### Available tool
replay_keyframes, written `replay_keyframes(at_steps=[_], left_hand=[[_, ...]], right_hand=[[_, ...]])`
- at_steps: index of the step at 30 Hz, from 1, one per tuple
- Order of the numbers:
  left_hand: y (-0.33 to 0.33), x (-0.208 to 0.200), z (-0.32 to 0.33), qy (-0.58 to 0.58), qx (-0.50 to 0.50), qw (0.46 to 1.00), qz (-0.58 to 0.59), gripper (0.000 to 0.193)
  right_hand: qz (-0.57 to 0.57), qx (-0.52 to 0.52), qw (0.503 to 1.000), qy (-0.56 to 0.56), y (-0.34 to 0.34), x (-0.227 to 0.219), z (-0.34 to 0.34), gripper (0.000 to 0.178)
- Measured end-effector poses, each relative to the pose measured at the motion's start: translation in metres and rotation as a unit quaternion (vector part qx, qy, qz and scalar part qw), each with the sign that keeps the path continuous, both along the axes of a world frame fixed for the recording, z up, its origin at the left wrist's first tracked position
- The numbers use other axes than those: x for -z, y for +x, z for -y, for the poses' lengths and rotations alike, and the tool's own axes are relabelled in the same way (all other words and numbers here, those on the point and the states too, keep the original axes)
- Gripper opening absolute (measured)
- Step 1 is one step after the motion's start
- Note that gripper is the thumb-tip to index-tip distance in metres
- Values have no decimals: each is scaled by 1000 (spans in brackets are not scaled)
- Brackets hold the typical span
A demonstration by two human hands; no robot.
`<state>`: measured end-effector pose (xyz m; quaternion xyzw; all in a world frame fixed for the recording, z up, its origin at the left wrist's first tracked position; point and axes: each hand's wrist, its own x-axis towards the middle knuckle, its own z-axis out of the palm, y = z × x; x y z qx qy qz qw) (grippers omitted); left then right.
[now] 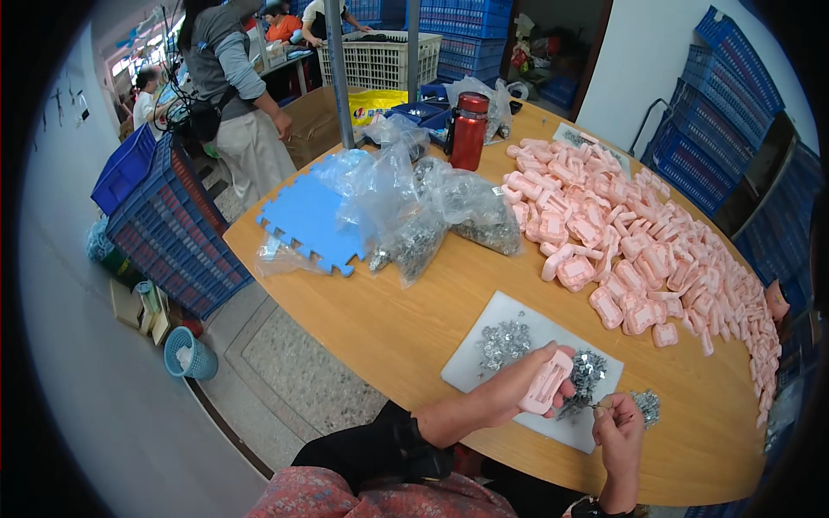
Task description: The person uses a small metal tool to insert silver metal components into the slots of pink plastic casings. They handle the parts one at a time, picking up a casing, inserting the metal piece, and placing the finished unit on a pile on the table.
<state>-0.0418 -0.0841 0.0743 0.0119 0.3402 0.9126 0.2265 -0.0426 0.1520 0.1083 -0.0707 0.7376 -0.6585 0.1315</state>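
Observation:
A pink plastic casing [546, 382] with slots in it lies in my left hand [509, 393], fingers wrapped round its sides. My right hand [620, 423] is pinching a small dark piece, too tiny to name, just right of the casing. Both hands are over a white board [484, 328]. On that board lie a pile of light silvery metal bits [504, 344] and a darker metal pile [588, 369]. Another small heap of metal pieces [646, 406] rests on the table beside my right hand.
A large heap of pink casings [639, 250] covers the table's right side. Bags of metal parts [414, 233], a blue foam mat [311, 216] and a red flask [468, 131] stand farther back. Blue crates [177, 233] flank the table [380, 328]. A person [246, 112] stands beyond it.

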Motion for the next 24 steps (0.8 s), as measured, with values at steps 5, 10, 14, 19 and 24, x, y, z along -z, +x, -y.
replay_keyframes(at_steps=[5,10,14,19,24], left_hand=[[6,18,-4,2,7,1000,20,50],[16,16,-7,-35,6,999,-1,53],[25,9,-8,-31,12,999,0,54],[36,15,-14,-4,11,1000,8,52],[31,48,-22,94,-19,995,-4,52]], right_hand=[[-29,-11,1000,-5,0,7,-6,9],[-45,-19,999,9,3,9,-7,9],[-56,-24,998,12,9,6,-6,9],[-87,-12,996,15,20,-1,-7,8],[-125,26,990,64,19,-2,-4,9]])
